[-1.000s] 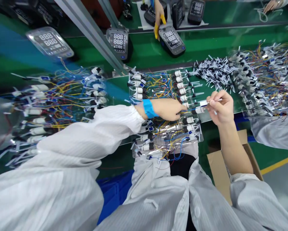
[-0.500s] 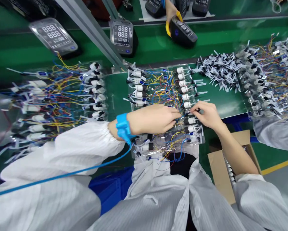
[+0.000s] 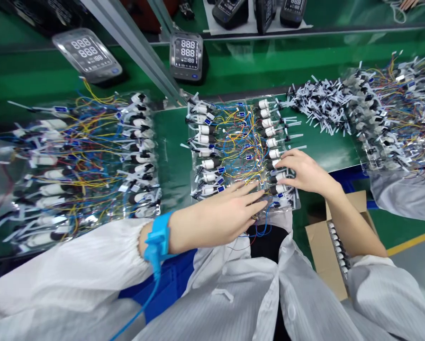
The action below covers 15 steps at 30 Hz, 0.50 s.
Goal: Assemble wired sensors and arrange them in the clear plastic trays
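Observation:
My left hand [image 3: 230, 210] lies palm down with fingers spread over the lower part of a clear plastic tray of wired parts [image 3: 239, 100], near my body. A blue wrist strap [image 3: 158, 239] with a blue cord is around my left wrist. At the tray's right row, my right hand [image 3: 306, 174] has its thumb and fingers apart around a small white-and-black motor-like cylinder [image 3: 280, 175]; a firm grip does not show. Thin yellow, blue and red wires [image 3: 230, 142] run between the two rows of cylinders. My left hand hides some of the lower wires.
Another tray of wired cylinders [image 3: 91, 166] lies left, and more wired parts [image 3: 407, 104] lie right. A heap of white-and-black strips [image 3: 321, 104] is at the back. Monitors with lit digits [image 3: 186, 57] stand beyond a metal post [image 3: 134, 49]. An open cardboard box [image 3: 322, 255] is below right.
My left hand has moved toward my body and spread its fingers. My right hand's thumb and fingers have parted and shifted slightly nearer. A co-worker's yellow-tipped hand and the monitor it held have left view.

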Available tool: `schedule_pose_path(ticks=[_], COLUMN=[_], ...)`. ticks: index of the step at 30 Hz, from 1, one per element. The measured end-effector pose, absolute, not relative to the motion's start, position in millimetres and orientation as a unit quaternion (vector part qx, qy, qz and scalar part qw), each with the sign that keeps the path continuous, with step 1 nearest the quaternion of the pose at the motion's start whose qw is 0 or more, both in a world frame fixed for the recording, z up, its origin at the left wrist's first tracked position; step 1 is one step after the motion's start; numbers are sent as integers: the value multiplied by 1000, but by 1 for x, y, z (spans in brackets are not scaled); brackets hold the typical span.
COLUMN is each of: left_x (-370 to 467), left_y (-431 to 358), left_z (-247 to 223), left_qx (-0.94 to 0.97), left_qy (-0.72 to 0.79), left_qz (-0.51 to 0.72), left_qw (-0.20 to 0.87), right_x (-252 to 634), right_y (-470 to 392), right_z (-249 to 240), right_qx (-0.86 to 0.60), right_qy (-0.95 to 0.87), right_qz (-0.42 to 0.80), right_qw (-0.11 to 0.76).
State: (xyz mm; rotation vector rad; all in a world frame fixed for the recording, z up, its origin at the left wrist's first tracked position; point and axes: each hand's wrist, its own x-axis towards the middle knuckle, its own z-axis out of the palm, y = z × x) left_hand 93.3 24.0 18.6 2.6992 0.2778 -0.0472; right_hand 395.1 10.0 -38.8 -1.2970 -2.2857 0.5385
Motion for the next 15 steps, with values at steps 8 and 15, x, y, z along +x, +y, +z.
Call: schedule_pose_path(ticks=[8, 15], left_x=[92, 142], left_y=[87, 131], left_z=[63, 27], left_qx=[947, 955], left_qy=[190, 205], left_qz=[55, 40], left_qw=[253, 208], right_x=[444, 423], right_y=[23, 34], right_z=[-72, -75], right_qx=[-656, -554], right_qy=[-569, -489], right_qz=[180, 336], right_qw=[462, 584])
